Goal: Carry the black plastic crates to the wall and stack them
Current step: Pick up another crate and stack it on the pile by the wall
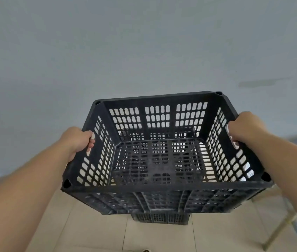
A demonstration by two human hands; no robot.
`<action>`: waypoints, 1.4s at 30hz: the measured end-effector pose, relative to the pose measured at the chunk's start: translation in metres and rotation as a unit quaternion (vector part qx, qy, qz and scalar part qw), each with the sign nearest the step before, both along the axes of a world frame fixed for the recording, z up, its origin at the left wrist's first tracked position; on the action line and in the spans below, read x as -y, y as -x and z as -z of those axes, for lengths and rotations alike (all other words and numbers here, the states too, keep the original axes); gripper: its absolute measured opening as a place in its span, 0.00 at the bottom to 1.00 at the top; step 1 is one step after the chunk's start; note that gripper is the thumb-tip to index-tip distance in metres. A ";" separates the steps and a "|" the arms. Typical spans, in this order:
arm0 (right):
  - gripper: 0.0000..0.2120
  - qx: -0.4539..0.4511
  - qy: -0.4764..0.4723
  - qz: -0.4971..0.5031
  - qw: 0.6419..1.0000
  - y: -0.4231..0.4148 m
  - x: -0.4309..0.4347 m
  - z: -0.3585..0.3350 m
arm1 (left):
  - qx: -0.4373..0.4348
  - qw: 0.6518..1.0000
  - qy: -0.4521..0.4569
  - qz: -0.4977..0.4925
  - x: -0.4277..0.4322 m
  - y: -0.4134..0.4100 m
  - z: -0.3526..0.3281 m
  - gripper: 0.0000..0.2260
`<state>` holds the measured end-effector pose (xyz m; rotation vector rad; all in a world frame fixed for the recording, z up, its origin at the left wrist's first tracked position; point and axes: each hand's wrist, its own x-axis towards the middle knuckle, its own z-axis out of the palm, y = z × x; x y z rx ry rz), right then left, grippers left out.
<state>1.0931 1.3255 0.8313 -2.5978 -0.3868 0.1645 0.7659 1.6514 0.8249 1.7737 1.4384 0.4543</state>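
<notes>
At the left side wall of the held crate (162,187), the left hand (79,142) curls its fingers through the handle slot. The crate is in the air, open side up, and its long axis looks to run side to side between the hands. Directly beneath it a second crate (160,218) sits on the tiled floor (89,231), mostly hidden, with the grey wall (144,42) just beyond (so the coming move, I judge, is straight down). At the held crate's right side wall the right hand (244,128) clamps the matching slot, equally near. No brand, label or writing is readable.
</notes>
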 end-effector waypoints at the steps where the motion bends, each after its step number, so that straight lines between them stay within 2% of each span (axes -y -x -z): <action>1: 0.04 0.001 0.007 0.004 1.000 -0.007 -0.008 0.000 | -0.004 1.000 0.004 0.007 -0.012 -0.009 0.001 0.13; 14: 0.07 -0.011 0.016 0.059 0.998 -0.077 -0.117 0.008 | -0.026 0.997 0.007 0.077 -0.139 -0.116 0.011 0.14; 29: 0.06 -0.008 0.068 0.045 0.997 -0.131 -0.174 0.033 | -0.041 0.995 0.063 0.061 -0.188 -0.161 0.040 0.16; 34: 0.07 -0.018 0.126 0.033 0.991 -0.134 -0.178 0.040 | -0.039 0.993 0.078 0.081 -0.198 -0.167 0.044 0.16; 37: 0.10 -0.043 0.230 -0.017 0.972 -0.130 -0.180 0.035 | -0.041 0.991 0.088 0.087 -0.200 -0.169 0.045 0.15; 40: 0.07 -0.079 0.268 -0.011 0.960 -0.121 -0.184 0.027 | -0.046 0.990 0.093 0.095 -0.200 -0.168 0.046 0.14; 42: 0.05 -0.050 0.282 -0.022 0.958 -0.119 -0.182 0.026 | -0.051 0.989 0.096 0.098 -0.201 -0.167 0.045 0.14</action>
